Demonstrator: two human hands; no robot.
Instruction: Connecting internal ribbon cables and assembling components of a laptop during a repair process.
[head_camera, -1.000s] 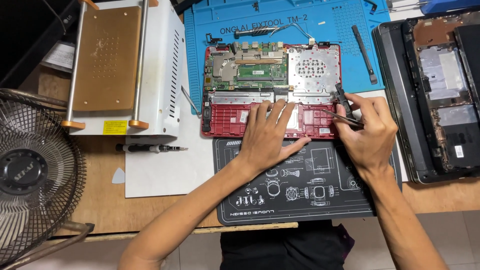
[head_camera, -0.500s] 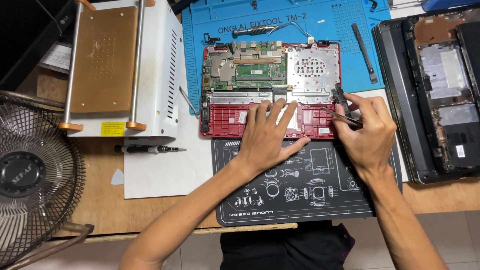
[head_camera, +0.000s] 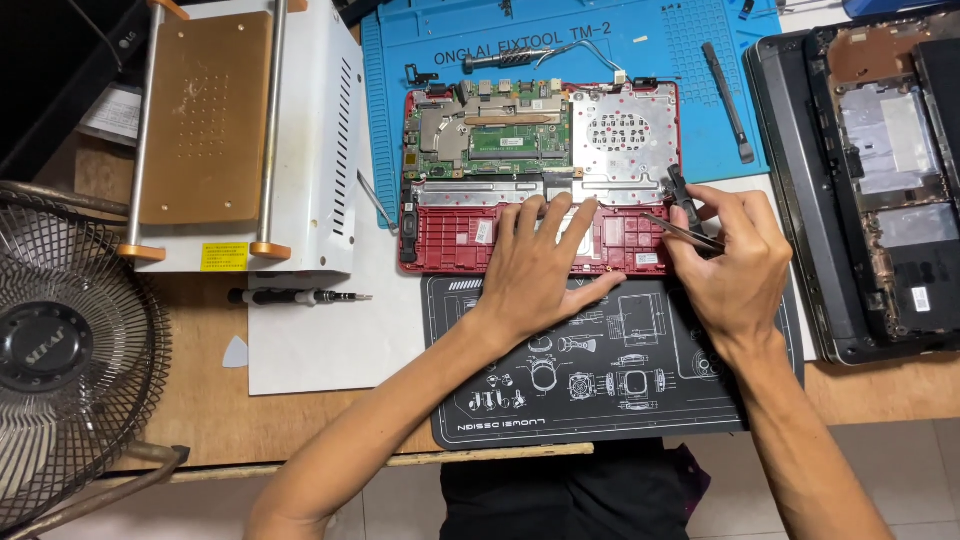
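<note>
An opened red laptop base (head_camera: 450, 235) lies on a blue work mat (head_camera: 560, 45), its green circuit board (head_camera: 495, 140) and silver metal plate (head_camera: 622, 135) exposed. My left hand (head_camera: 545, 265) rests flat on the laptop's lower red part, fingers spread. My right hand (head_camera: 730, 260) sits at the laptop's right edge and grips thin metal tweezers (head_camera: 680, 228), their tips pointing left toward the red frame. A black part stands just above the tweezers, by my right fingers.
A black printed mat (head_camera: 590, 390) lies under my wrists. A white machine with a brass plate (head_camera: 215, 120) stands at left, a fan (head_camera: 60, 350) at far left. A screwdriver (head_camera: 295, 297) lies on white paper. Another opened dark laptop (head_camera: 870, 180) lies at right, a black pry tool (head_camera: 728, 100) on the blue mat.
</note>
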